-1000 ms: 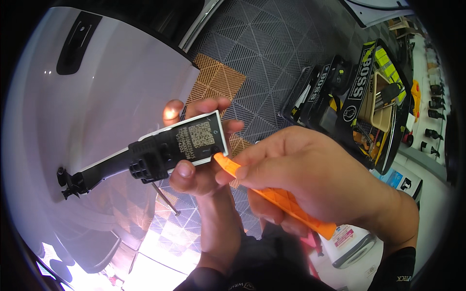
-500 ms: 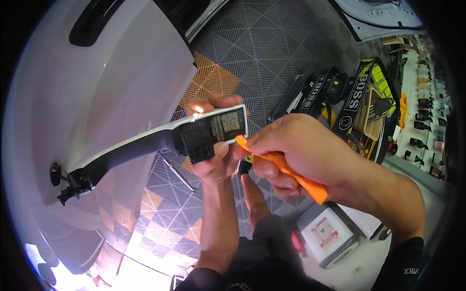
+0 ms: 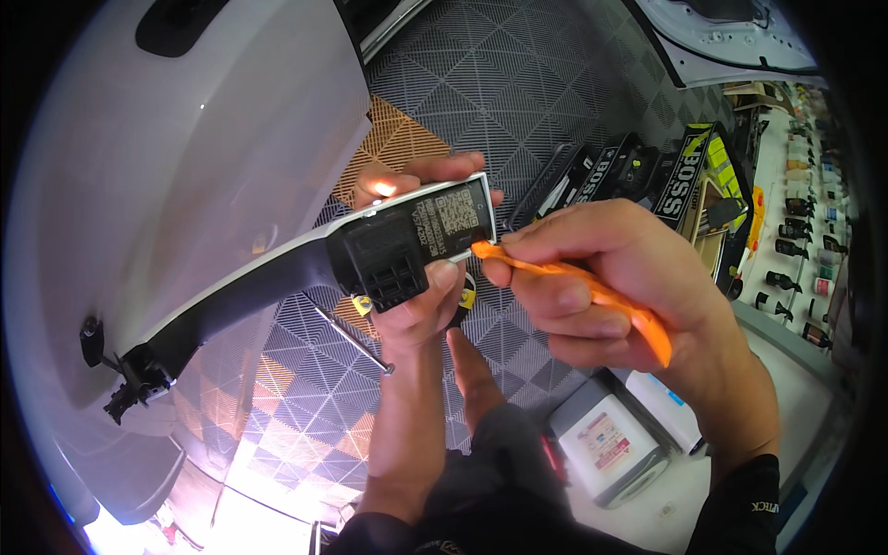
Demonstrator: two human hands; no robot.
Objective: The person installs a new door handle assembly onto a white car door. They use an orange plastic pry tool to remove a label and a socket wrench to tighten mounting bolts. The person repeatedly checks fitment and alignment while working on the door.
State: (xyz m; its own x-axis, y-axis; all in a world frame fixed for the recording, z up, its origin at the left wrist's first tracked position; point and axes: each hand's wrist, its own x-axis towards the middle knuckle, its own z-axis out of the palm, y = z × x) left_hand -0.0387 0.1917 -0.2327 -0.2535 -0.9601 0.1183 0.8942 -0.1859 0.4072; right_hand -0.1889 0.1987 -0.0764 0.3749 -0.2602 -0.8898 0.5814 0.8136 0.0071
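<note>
My left hand grips a long car door handle, thumb on its near edge and fingers round the far edge. The handle has a pale outer shell and black inner side. At its right end sit a black block and a dark printed label; at the left end, black hinge-like pieces stick out. In my right hand is a flat orange plastic pry tool, pinched near its tip. That tip meets the label end of the handle, close to the rim; whether it sits under the edge is too small to tell.
A light car body panel fills the left side. On the patterned tile floor lies a thin metal rod. Black tool bags stand to the right, before a shelf of bottles. A white canister is near my legs.
The handle's label end has shifted right and slightly up in view, and its left end has dropped a little. My right hand and the pry tool moved right with it, tip still at the rim.
</note>
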